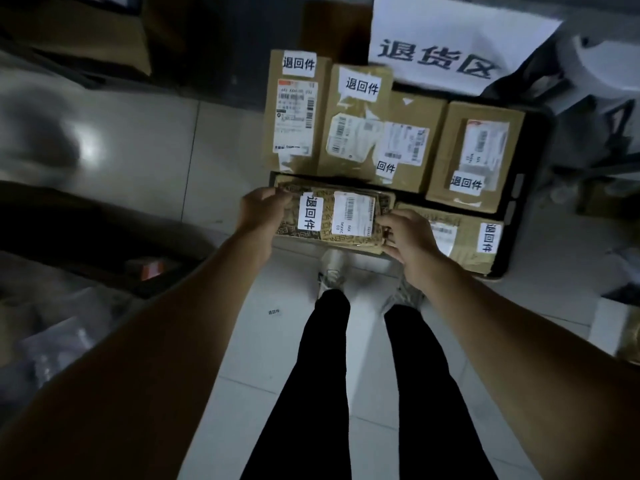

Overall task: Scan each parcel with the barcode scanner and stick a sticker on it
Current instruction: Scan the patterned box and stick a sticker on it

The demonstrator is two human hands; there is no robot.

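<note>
Both bare forearms reach down over black-trousered legs [322, 393] to a printed flat parcel [332, 220] at the near edge of a dark tray [530, 188]. Left hand [261, 211] and right hand [410, 237] grip its ends, fingers clamped. Stickered cardboard boxes [356, 123] lie beyond.

Parcel depot/storeroom, returns corner: big white sign [446, 46] reads 退货区, cardboard parcels [363, 123] w/ shipping labels & 退回件 stickers [299, 63] packed in a black tray [533, 168] on grey tiled floor [214, 140]. Dim light, more boxes around.
</note>
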